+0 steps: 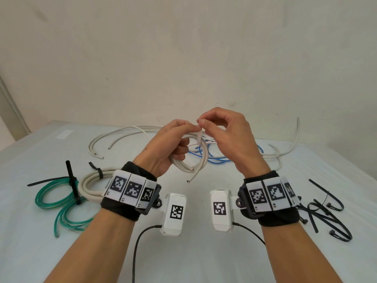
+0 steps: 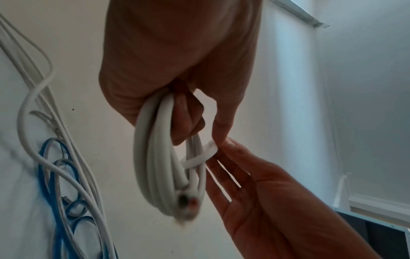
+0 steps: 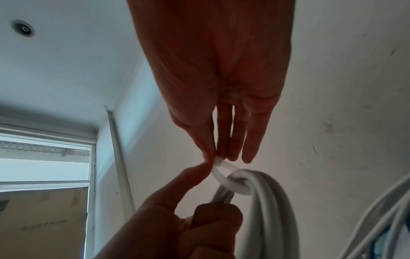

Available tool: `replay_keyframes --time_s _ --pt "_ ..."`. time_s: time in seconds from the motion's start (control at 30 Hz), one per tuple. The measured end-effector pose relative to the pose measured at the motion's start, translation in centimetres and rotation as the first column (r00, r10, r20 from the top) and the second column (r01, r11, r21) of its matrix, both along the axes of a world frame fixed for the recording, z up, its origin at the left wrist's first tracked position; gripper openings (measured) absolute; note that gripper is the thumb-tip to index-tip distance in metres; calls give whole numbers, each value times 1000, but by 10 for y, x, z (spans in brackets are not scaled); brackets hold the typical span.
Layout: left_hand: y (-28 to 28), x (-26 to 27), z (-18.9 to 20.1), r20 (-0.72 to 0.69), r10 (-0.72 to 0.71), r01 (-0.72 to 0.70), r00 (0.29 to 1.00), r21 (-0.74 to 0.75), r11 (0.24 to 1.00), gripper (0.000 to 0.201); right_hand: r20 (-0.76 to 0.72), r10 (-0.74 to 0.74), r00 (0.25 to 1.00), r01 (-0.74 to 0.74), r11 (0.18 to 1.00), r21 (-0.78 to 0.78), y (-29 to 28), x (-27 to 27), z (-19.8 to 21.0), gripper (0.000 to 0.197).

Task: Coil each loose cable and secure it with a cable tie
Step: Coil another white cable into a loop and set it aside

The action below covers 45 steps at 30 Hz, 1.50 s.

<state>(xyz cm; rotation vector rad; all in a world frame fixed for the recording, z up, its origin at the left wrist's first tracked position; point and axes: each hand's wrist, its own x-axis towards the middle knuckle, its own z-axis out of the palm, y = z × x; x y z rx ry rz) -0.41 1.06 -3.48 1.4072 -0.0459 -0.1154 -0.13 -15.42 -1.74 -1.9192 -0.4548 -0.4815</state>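
A small coil of white cable (image 1: pixel 190 160) hangs in the air above the table. My left hand (image 1: pixel 183 131) grips one side of the coil with its lower fingers curled round the strands. A white cable tie (image 1: pixel 199 135) loops around the coil's strands (image 3: pixel 266 201). The tie's (image 3: pixel 224 173) upper end is pinched between thumb and forefinger of my right hand (image 1: pixel 202 122), while my left thumb and forefinger meet it at the same spot. In the left wrist view the tie (image 2: pixel 199 157) circles part of the bundle (image 2: pixel 159 157) loosely. One cut cable end (image 2: pixel 188 203) shows its cores.
On the white table (image 1: pixel 193 260), a green coil (image 1: pixel 59 199) and a beige coil (image 1: pixel 91 182) bound with black ties lie at the left. Loose white cables (image 1: pixel 122 135) and a blue cable (image 1: pixel 224 158) lie behind my hands. Several black cable ties (image 1: pixel 326 213) are at the right.
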Motion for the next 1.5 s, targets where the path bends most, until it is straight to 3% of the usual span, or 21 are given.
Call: replay_keyframes --time_s 0.07,0.47,0.77,0.9,1.17,1.37,1.5 --pt "1 1 -1 11 -9 9 1000 -51 999 23 22 2 1000 -2 1000 -9 1 0 -1 7" --pt "-8 -4 -1 73 -55 63 996 -108 992 13 47 -71 996 69 997 36 -2 2 2 7" --pt "-11 -5 1 111 -30 38 993 -76 996 12 10 -90 996 90 995 47 0 -3 5 8" --pt "-11 -4 -1 133 -32 45 991 -91 995 21 -1 -99 995 99 994 41 0 -3 4 8" --pt "-12 -3 -3 118 -11 15 993 -38 999 15 19 -72 997 72 997 17 1 -6 5 9" --pt "-21 2 -19 29 -38 39 999 -33 999 22 109 -120 987 102 983 153 -10 -2 18 7" --pt "-20 5 -28 -14 -37 36 999 -58 998 13 26 -72 997 68 989 129 -6 4 6 11"
